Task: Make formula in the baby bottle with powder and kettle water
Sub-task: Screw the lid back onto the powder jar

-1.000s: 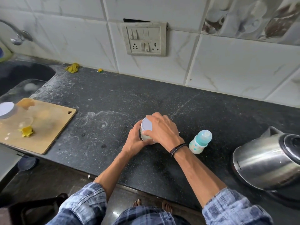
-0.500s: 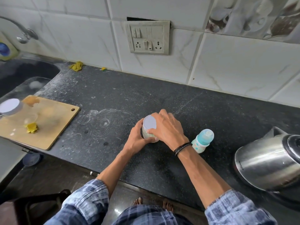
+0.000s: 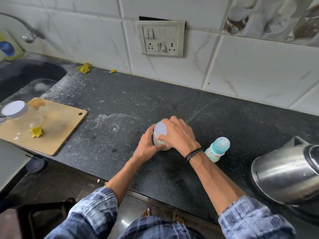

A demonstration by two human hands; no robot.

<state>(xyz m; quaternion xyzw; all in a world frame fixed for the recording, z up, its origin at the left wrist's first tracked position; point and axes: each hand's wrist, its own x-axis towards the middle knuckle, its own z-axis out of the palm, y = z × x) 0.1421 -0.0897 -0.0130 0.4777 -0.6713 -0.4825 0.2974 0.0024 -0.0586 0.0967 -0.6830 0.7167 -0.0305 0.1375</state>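
Low on the kettle (image 3: pixel 283 178), small sideways lettering (image 3: pixel 257 176)

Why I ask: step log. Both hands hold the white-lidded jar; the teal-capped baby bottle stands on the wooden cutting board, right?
No: the head view shows the teal-capped baby bottle on the black counter. Left hand and right hand hold the white-lidded jar.

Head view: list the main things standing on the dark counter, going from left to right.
cutting board → powder jar, gripped by both hands → baby bottle → kettle
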